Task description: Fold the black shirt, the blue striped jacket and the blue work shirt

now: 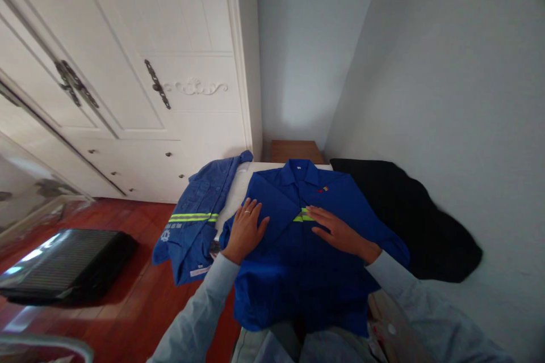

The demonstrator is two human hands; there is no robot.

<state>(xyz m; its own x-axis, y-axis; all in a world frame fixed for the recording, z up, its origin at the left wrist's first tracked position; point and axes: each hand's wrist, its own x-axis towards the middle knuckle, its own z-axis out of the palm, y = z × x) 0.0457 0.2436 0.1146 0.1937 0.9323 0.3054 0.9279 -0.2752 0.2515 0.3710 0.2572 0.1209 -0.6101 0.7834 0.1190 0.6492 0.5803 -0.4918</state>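
A bright blue work shirt (293,272) with a collar and a yellow reflective stripe lies spread face up on a white-topped table (240,187). My left hand (246,229) rests flat on the shirt's left side, fingers stretched out, a ring on one finger. My right hand (338,231) lies flat across the chest near the stripe, fingers extended to the left. Neither hand holds anything. Both arms wear light grey sleeves.
A second, paler blue jacket (193,218) with a reflective stripe hangs over the table's left edge. A black cloth (409,221) lies at the right against the wall. A white wardrobe (128,68) stands at left, a black case (72,264) on the red wooden floor, a brown stand (296,151) beyond.
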